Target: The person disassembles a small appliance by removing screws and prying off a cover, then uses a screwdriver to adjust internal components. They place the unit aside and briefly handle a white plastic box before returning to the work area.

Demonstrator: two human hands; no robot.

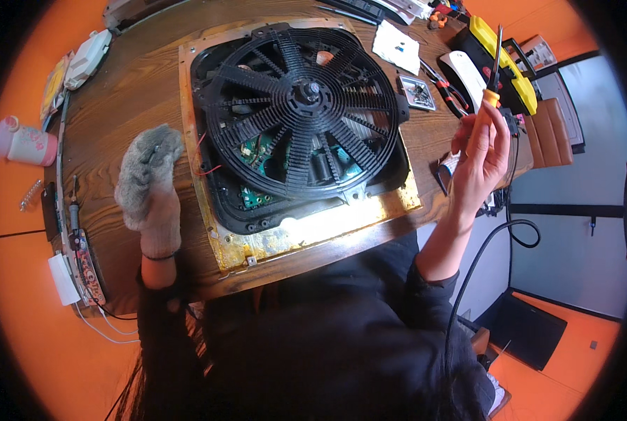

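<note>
A round black fan (301,116) lies over a shallow black casing (257,225) on the wooden table (99,105); green circuit boards (255,198) show inside. To its right, the right hand (478,154) has its fingers closed round a screwdriver (494,96), tip up. At its left, the gloved left hand (150,175) looks loosely curled; I cannot tell whether it holds anything. Beyond, a small tray (423,107) contains metal bits, near a black-and-yellow toolbox (521,84).
</note>
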